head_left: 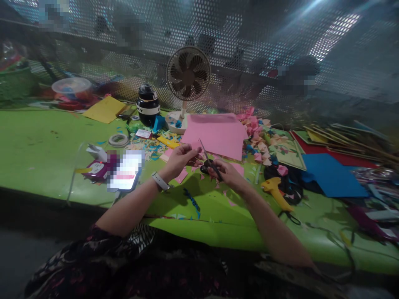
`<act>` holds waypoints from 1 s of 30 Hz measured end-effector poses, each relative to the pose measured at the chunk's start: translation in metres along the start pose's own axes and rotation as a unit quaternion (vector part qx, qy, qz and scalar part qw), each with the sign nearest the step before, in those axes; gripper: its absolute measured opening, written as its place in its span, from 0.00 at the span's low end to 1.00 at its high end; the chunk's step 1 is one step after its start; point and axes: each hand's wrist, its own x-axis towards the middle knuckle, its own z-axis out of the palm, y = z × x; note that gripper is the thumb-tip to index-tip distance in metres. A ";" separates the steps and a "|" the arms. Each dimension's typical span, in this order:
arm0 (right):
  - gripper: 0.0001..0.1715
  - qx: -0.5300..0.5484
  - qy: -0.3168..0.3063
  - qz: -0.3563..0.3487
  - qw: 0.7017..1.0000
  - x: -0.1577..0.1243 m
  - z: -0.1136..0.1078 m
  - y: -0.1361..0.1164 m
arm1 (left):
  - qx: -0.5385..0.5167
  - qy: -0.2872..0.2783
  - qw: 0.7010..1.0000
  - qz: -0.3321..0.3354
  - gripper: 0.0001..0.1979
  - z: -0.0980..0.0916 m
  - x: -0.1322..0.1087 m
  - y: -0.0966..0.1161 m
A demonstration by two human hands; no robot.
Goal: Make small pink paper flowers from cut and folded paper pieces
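Observation:
My right hand [227, 173] is closed round the dark handles of a pair of scissors [205, 154], whose blades point up and away. Just left of the blades, my left hand [182, 160] has its thumb and fingertips pinched together; anything between them is too small to make out. A white-strapped watch [160, 181] is on the left wrist. Behind both hands lies a large pink paper sheet [215, 135]. Small pink paper scraps [181, 176] are scattered on the table under and around the hands.
A fan [188, 74] and a black jar [148, 106] stand at the back of the green table [46, 153]. Left are a lit phone [127, 170] and a tape roll [118, 140]. Right are a yellow glue gun [277, 194], folded pink pieces [254, 124] and a blue sheet [333, 174].

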 end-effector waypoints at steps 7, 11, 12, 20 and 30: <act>0.35 0.004 0.028 0.008 1.000 0.001 -0.001 0.002 | -0.029 -0.017 0.999 0.009 0.16 -0.002 0.003 -0.003; 0.35 0.008 0.045 0.015 0.999 0.002 0.001 0.005 | -0.040 -0.013 0.999 0.010 0.17 -0.002 0.002 -0.001; 0.36 0.010 0.048 0.018 0.999 0.002 0.001 0.005 | -0.041 -0.012 0.999 0.009 0.18 -0.001 0.002 0.000; 0.38 -0.004 0.067 0.042 0.997 0.002 0.001 0.007 | -0.045 0.014 0.999 0.015 0.21 -0.003 0.003 0.000; 0.37 -0.013 0.065 0.026 0.997 0.002 -0.001 0.009 | -0.010 -0.014 1.000 0.014 0.20 -0.001 0.001 0.000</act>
